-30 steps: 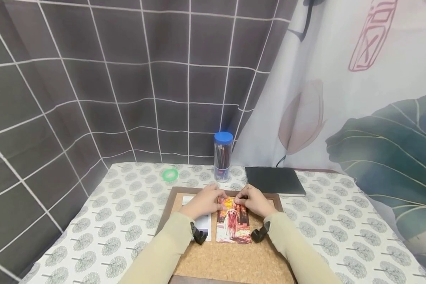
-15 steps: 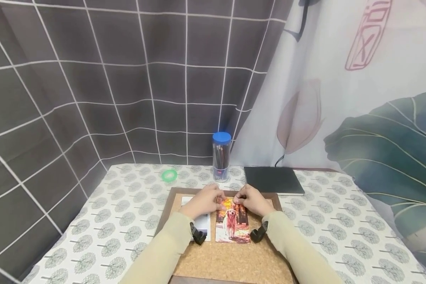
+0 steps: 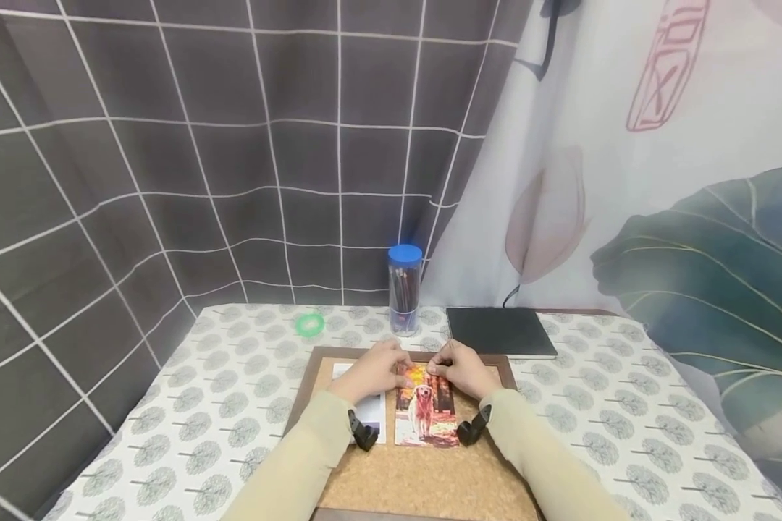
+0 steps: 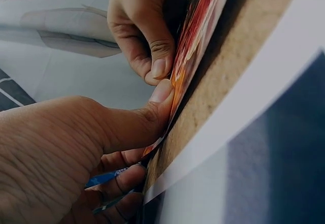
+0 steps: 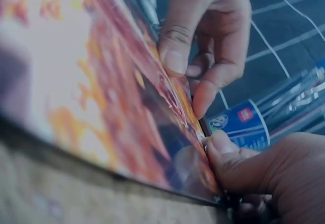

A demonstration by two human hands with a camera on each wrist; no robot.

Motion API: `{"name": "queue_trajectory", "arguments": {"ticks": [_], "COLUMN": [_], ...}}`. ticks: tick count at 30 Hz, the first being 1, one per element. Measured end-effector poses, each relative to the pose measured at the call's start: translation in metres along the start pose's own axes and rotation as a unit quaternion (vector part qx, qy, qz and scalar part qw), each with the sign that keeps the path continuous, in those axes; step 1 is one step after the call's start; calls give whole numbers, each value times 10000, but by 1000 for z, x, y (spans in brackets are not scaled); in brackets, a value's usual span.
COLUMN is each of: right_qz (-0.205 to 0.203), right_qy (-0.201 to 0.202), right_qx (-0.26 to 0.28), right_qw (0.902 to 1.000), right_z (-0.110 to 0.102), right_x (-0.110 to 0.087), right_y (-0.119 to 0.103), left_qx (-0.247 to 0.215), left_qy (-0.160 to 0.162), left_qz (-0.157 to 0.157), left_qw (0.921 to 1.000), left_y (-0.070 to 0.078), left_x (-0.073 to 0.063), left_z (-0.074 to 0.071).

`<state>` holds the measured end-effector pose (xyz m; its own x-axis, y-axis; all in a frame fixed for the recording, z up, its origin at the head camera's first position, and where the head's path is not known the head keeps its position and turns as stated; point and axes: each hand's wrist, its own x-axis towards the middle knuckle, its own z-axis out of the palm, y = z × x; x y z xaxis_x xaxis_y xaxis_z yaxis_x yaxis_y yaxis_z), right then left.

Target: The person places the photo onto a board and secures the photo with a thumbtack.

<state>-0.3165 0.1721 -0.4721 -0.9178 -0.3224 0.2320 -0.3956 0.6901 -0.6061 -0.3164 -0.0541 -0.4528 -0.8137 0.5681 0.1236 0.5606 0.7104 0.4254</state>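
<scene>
A glossy photo of a golden dog (image 3: 422,416) lies over the upper part of a brown-framed cork board (image 3: 430,481). At its top left, my left hand (image 3: 376,370) pinches the photo's edge, the thumb on the printed face. My right hand (image 3: 463,369) pinches the same top edge farther right, close to the left hand. In the left wrist view the left hand (image 4: 76,142) has its thumb on the photo's rim, with the other fingers partly hidden behind. The right wrist view shows the right hand (image 5: 269,168) with its thumb at the photo's edge. A second, paler picture (image 3: 373,414) lies beside it, partly under my left arm.
Behind the board stands a clear jar with a blue lid (image 3: 405,289), holding pencil-like sticks. A green ring (image 3: 310,324) lies at the back left and a flat black pad (image 3: 500,333) at the back right. A tree-print cloth (image 3: 221,434) covers the table.
The head view has shifted slightly. Both hands stay at the photo's top edge, with hardly any visible movement of the hands or the photo.
</scene>
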Motion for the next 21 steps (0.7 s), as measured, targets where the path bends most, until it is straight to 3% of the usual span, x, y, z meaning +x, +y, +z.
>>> {"name": "queue_trajectory", "arguments": {"ticks": [6, 21], "right_qz": [-216, 292], "right_qy": [270, 287], "right_qx": [145, 61], "right_qw": [9993, 9991], "right_z": [8, 4], "right_x": [-5, -2], "right_y": [5, -6], "left_qx": [-178, -75], "left_qy": [40, 50], "left_qz": [1, -7], "left_qw": [9998, 10000], "left_y": [-2, 0], "left_x": [-5, -3], "left_z": [5, -1]}}
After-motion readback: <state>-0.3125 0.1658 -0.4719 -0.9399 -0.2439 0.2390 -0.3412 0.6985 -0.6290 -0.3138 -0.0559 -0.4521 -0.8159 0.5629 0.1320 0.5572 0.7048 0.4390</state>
